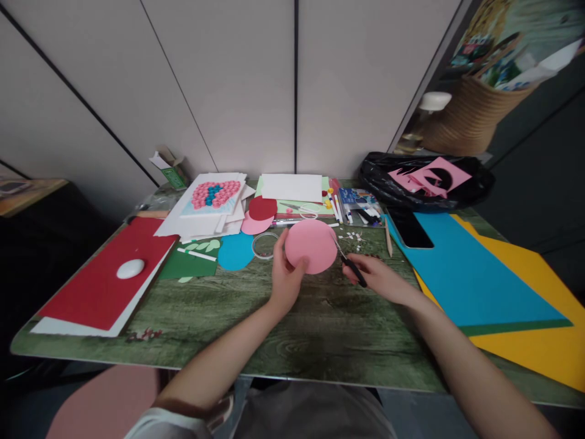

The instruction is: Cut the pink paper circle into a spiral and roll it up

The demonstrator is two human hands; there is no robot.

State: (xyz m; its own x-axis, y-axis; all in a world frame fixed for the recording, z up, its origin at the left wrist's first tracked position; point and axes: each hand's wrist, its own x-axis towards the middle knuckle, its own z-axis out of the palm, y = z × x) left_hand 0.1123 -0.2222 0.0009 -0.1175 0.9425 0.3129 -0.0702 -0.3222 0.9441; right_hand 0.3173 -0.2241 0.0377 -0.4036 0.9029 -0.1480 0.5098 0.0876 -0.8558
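Note:
Over the middle of the table, a round pink paper disc (311, 247) is pinched between the thumb and fingers of my left hand (287, 277). My right hand (370, 275) grips a pair of scissors (353, 270) with black handles, and their blades reach the disc's right edge. Whether the blades are parted is too small to tell. To the left of the disc lie a clear tape ring (265, 246) and a blue paper circle (236, 251). Behind them, a dark red circle (262, 208) overlaps a pink circle (257, 223).
Red sheets with a white mouse-shaped object (130, 269) lie at left, near a heart picture (214, 195). Blue paper (479, 274), yellow paper (539, 292) and a phone (410, 228) are at right. A black plastic bag (379, 180) holds pink scraps. White-handled scissors (307, 213) lie behind.

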